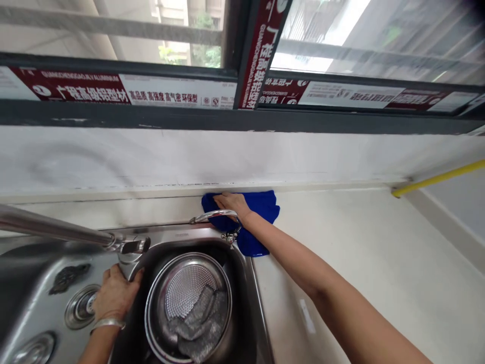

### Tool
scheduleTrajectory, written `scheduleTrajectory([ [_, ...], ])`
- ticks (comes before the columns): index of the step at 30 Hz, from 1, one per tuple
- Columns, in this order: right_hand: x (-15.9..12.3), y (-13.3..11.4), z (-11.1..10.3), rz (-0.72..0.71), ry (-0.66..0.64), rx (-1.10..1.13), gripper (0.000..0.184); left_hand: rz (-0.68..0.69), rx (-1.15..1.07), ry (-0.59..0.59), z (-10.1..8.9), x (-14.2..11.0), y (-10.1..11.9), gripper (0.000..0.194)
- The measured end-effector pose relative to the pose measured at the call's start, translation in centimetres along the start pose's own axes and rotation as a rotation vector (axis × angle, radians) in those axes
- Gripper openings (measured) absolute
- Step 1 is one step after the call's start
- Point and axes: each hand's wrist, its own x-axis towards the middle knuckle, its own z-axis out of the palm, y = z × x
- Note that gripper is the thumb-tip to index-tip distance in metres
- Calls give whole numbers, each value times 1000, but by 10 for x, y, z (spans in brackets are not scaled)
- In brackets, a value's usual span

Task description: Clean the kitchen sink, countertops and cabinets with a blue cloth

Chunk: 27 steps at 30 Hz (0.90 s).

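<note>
My right hand (232,203) reaches to the back of the counter and lies flat, fingers together, pressed on a blue cloth (261,207) against the wall. The cloth spreads over the counter and the sink's back right corner. My left hand (114,293) rests on the sink's left rim (151,236), fingers curled over the edge beside the faucet base; a silver bangle circles that wrist. In the basin sits a round metal strainer bowl (188,288) with a grey rag (204,323) in it.
A long chrome faucet (68,231) stretches in from the left. A thin curved spout (212,216) stands behind the basin. Drain fittings (79,307) are on the left. White counter (379,263) runs right to a yellow pipe (435,178). Window frames (242,119) are above.
</note>
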Motion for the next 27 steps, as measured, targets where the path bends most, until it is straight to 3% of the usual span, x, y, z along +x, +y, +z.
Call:
scheduleTrajectory([
  [8, -79, 116, -10, 273, 93, -28, 33, -2, -44, -33, -2, 2, 0, 65],
  [11, -93, 135, -8, 372, 142, -56, 34, -7, -29, -43, -3, 0, 0, 62],
  [15, -85, 130, 7, 447, 194, -84, 35, 46, -5, -36, -6, -4, 1, 77],
  [19, -73, 117, 15, 470, 217, -97, 34, 23, 79, -36, -9, -4, 4, 75],
  [27, -50, 80, 15, 356, 181, -71, 31, 25, 145, -36, -4, 1, 4, 77],
])
